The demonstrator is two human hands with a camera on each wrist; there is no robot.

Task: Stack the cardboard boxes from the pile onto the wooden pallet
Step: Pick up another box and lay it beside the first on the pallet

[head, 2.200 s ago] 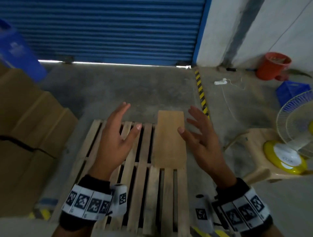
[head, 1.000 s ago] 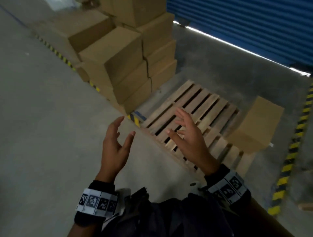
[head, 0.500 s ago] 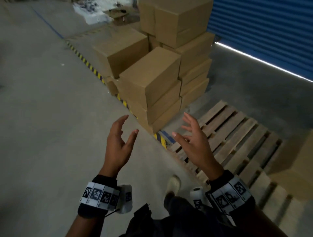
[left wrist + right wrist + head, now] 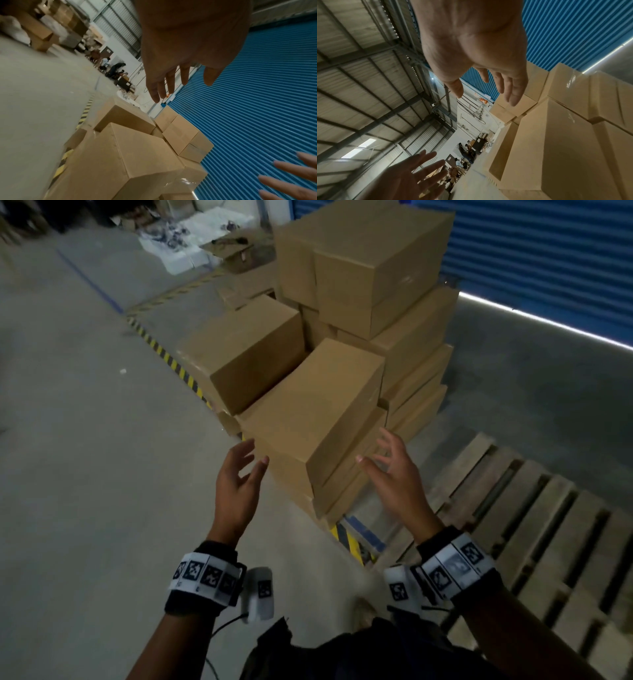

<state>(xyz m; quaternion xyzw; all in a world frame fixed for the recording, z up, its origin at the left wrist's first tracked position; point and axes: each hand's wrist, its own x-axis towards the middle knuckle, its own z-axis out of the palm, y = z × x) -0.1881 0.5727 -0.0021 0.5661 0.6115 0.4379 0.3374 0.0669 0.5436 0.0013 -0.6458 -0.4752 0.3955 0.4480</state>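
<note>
A pile of brown cardboard boxes stands ahead of me on the concrete floor. The nearest box lies on top of lower ones, its corner pointing at me. My left hand is raised with fingers spread just left of that corner, holding nothing. My right hand is spread the same way just right of the corner, also holding nothing. Neither hand touches the box. The wooden pallet lies on the floor to the right. The same box shows below my left hand, and beside my right hand the box rises.
A blue roller shutter closes the far right. Yellow-black floor tape runs past the pile. White packing debris and an open carton lie beyond. Several people work at a distant table. Bare concrete floor spreads to the left.
The view has swung left from the pallet to the pile and moved closer. Both spread hands have advanced to either side of the nearest box's corner. The box on the pallet is out of view.
</note>
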